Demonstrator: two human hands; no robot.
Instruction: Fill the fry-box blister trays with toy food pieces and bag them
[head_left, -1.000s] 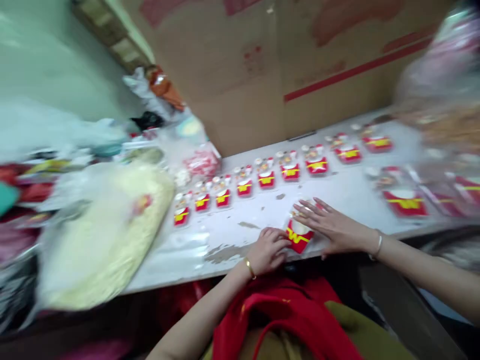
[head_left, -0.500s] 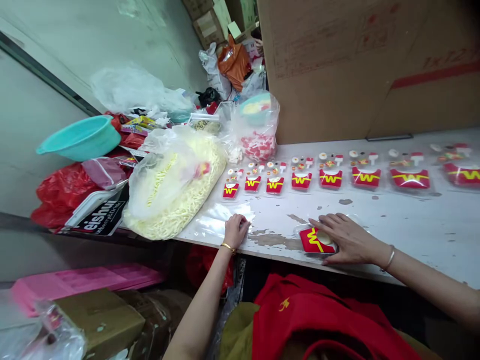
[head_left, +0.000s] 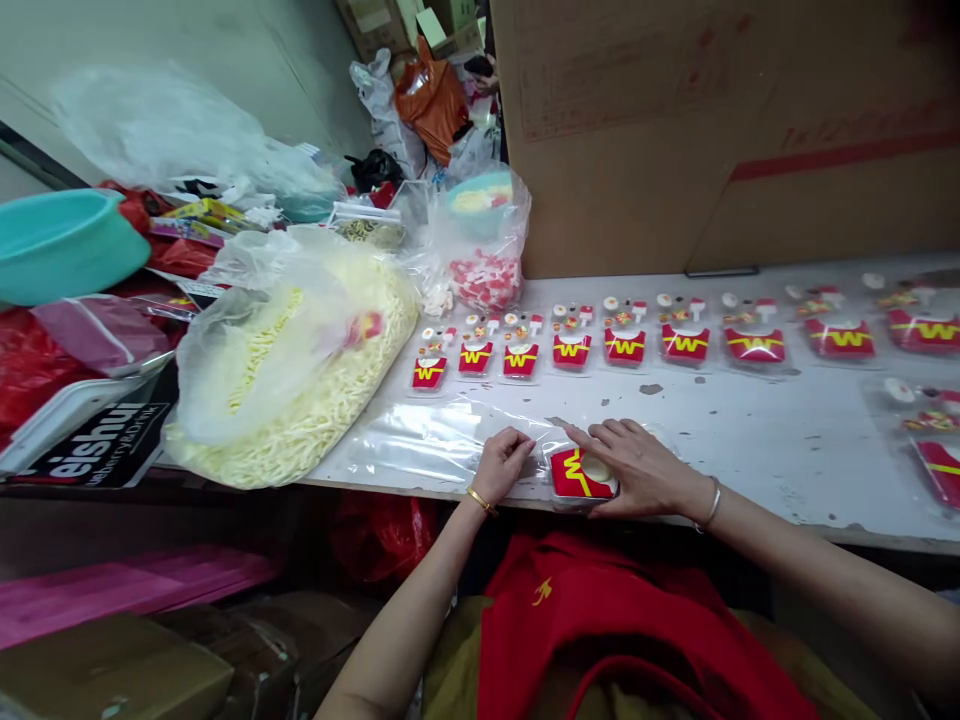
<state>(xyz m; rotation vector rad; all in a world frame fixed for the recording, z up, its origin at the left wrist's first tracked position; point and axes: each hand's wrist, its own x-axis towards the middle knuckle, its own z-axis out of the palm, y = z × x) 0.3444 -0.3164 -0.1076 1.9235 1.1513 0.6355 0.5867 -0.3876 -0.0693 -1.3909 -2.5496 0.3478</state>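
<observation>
My left hand point(head_left: 504, 464) has its fingers closed in a pinch on the edge of a clear plastic bag point(head_left: 420, 445), which lies flat on the worktable to its left. My right hand point(head_left: 637, 470) grips a clear blister pack point(head_left: 570, 474) holding a red fries carton with a yellow W. This pack lies sideways, close to the bag's opening beside my left fingertips. Whether its edge is inside the bag I cannot tell. Behind my hands stands a row of similar packs point(head_left: 625, 346), each with a red carton and small food-shaped pieces.
A big clear sack of pale-yellow, fry-like strips point(head_left: 300, 440) lies at the left, beside a turquoise basin point(head_left: 67, 245). A bag of pink-and-white pieces point(head_left: 487, 280) stands behind. A large cardboard box point(head_left: 637, 140) walls off the back; another pack point(head_left: 934, 440) lies at the right.
The view has shifted to the right. My right hand has brought the blister pack left, up to my left hand and the bag, closing the gap between them.
</observation>
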